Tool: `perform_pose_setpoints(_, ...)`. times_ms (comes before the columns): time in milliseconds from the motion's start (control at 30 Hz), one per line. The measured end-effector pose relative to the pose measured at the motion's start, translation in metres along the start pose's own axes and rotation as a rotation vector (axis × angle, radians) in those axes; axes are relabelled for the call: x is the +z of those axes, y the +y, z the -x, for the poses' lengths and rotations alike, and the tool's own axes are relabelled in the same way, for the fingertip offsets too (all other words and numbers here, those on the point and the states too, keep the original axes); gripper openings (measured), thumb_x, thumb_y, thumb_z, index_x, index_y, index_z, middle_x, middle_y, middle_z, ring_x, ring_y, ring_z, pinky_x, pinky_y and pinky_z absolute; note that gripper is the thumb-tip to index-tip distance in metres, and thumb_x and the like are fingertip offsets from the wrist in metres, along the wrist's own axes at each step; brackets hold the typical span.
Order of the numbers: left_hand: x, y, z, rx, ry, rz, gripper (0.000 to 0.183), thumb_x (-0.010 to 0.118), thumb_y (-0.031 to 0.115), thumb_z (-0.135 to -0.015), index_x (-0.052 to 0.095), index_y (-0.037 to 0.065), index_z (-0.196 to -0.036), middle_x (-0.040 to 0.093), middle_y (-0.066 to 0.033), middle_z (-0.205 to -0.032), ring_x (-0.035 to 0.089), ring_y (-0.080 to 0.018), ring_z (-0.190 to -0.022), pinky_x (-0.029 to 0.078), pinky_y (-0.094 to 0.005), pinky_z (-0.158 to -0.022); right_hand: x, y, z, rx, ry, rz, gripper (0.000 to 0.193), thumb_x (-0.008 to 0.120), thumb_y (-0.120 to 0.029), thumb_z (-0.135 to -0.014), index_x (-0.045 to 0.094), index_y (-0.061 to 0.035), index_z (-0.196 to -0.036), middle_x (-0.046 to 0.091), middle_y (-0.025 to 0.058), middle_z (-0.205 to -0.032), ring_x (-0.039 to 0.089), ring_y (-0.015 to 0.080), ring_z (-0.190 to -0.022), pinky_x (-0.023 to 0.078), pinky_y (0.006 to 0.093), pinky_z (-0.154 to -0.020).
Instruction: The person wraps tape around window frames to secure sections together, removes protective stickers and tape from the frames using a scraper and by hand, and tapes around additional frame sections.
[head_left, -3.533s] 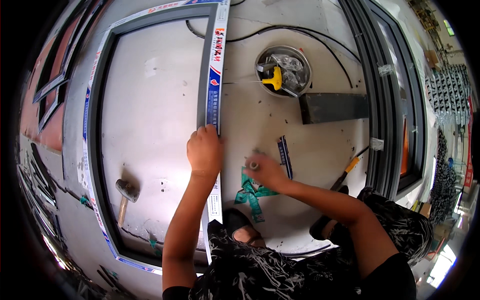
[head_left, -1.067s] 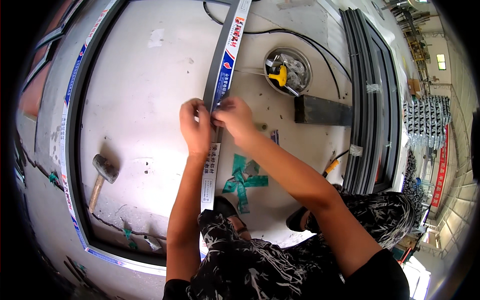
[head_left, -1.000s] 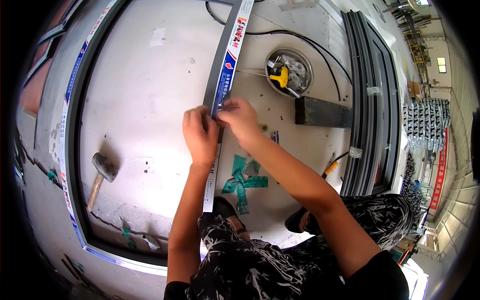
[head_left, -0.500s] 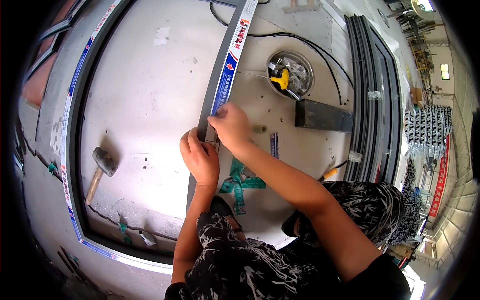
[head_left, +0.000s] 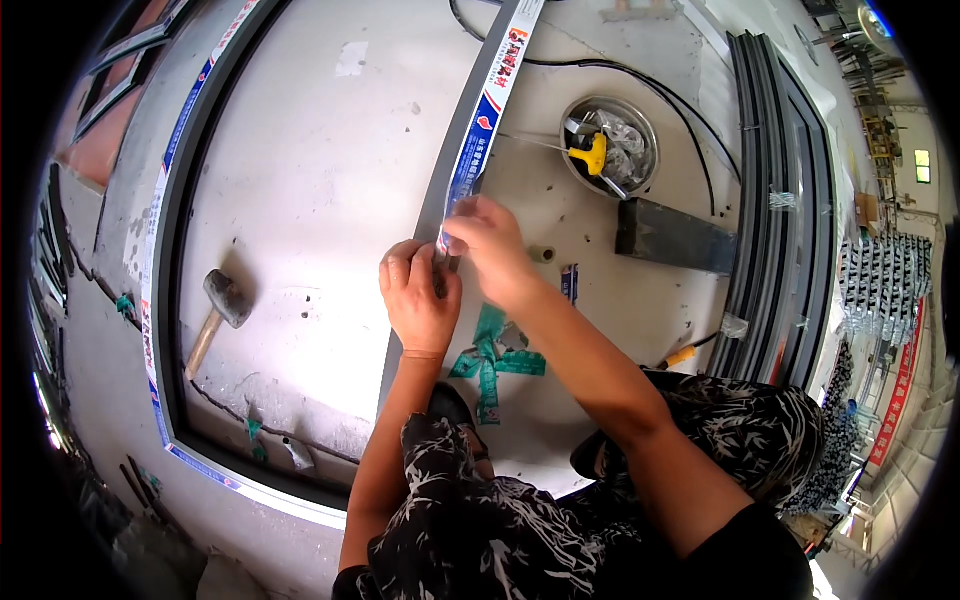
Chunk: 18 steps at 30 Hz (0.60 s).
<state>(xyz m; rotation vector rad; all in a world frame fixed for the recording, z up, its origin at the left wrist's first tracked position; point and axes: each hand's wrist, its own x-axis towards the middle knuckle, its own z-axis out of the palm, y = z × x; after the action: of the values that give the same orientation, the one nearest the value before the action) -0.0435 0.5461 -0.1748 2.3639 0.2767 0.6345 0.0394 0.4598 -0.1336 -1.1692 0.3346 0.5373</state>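
Note:
A dark grey frame bar [head_left: 463,150] runs from the top of the view down to my hands, with blue and white printed protective film [head_left: 480,130] along its face. My left hand [head_left: 420,305] grips the bar, fingers bent over its top and thumb on the near side. Just above it, my right hand [head_left: 488,250] pinches the lower end of the film between thumb and fingers. The bar's surface under both hands is mostly hidden. Close by on the floor are a small pale green roll [head_left: 542,254] and a blue printed strip [head_left: 570,283].
A rubber mallet [head_left: 228,298] lies inside the frame at left. On the right are a metal bowl [head_left: 653,150] with a yellow-handled tool [head_left: 590,155], a dark rectangular block [head_left: 670,237], bundled profiles [head_left: 765,200] and an orange-handled tool [head_left: 680,356]. Green tape [head_left: 488,365] crosses the floor near my foot.
The whole view has shifted, so the scene sits farther right. My left fingers have come closer to my right hand, covering bar that showed between them. The right hand still pinches the film.

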Motion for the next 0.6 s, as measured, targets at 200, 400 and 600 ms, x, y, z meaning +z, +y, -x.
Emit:
perform_pose_setpoints(200, -0.006, 0.001, -0.007, 0.087, 0.057, 0.031, 0.011, 0.068, 0.004, -0.07, 0.058, 0.006, -0.076, 0.06, -0.0073, -0.092, 0.056, -0.0303, -0.086, 0.044, -0.0383, -0.076, -0.017, -0.003, -0.004, 0.071, -0.063, 0.122, 0.009, 0.058, -0.002, -0.083, 0.052, -0.0024, -0.089, 0.06, 0.0057, -0.074, 0.059, 0.0132, -0.062, 0.047, 0.0258, -0.058)
perform_pose_setpoints(400, -0.026, 0.004, -0.014, -0.264, -0.258, 0.376, 0.012, 0.064, 0.006, -0.082, 0.06, 0.003, -0.071, 0.059, -0.0086, -0.074, 0.054, -0.0218, -0.062, 0.043, -0.0335, -0.06, -0.052, -0.014, -0.03, -0.279, 0.093, 0.634, 0.011, 0.059, -0.009, -0.085, 0.058, 0.0004, -0.092, 0.066, 0.0088, -0.081, 0.063, 0.0158, -0.064, 0.051, 0.029, -0.061)
perform_pose_setpoints(600, -0.045, 0.004, -0.02, -0.842, -0.53, 0.8, 0.025, 0.051, 0.017, -0.096, 0.062, -0.002, -0.084, 0.058, -0.0057, -0.071, 0.054, -0.0133, -0.053, 0.043, -0.0269, -0.05, -0.063, -0.01, -0.048, -0.349, 0.177, 0.82, 0.029, 0.066, -0.02, -0.086, 0.061, 0.0021, -0.103, 0.068, 0.0126, -0.09, 0.066, 0.0233, -0.082, 0.052, 0.033, -0.077)
